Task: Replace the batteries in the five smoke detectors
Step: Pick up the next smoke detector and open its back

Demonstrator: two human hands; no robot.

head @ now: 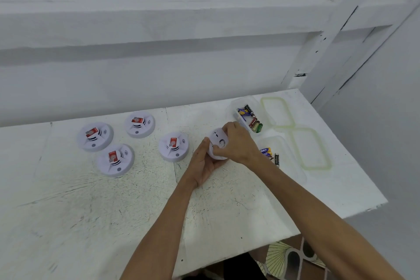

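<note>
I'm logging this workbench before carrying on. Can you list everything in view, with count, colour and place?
detectors on the table: four, white with red labels, left and centre
held detector: one, white, between both hands, right of the four
containers: two, clear, open, right side, one behind the other
batteries: several in each container, mixed colours
lids: two, clear with pale green rims, right of the containers
table: one, white, scuffed
patterned fabric: one, cream and dark, below the table's near edge
left grip: bare hand, holds the held detector from below
right grip: bare hand, fingers curled over its top
</note>
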